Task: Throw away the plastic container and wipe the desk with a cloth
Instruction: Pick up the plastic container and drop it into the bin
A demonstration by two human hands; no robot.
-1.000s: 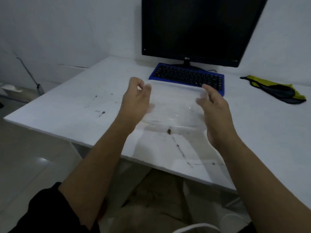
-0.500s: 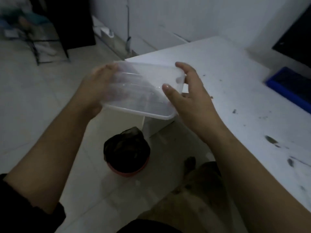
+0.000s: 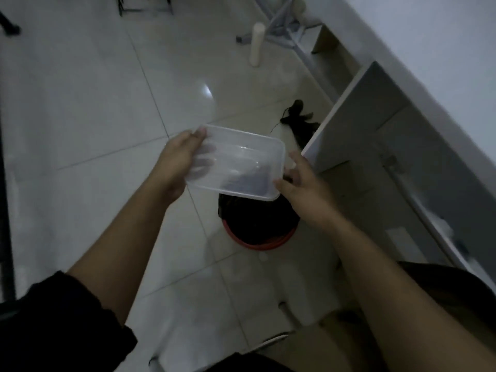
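Dim room, pale glossy tile floor (image 3: 94,103). Bin (image 3: 257,226) with black liner and red rim stands on floor. White desk (image 3: 375,116) right of bin, one corner near it.

Left hand (image 3: 179,159) grips left end of clear plastic container (image 3: 241,159): thumb on rim, fingers underneath, seen through plastic. Container held just above bin, tilted, not inside.

Right hand (image 3: 303,189) over bin's right edge, fingers loosely spread at container's right end; contact unclear.

Black rag-like thing (image 3: 298,119) on floor beyond bin. White cylinder (image 3: 256,44) and metal frame legs (image 3: 281,22) farther beyond.
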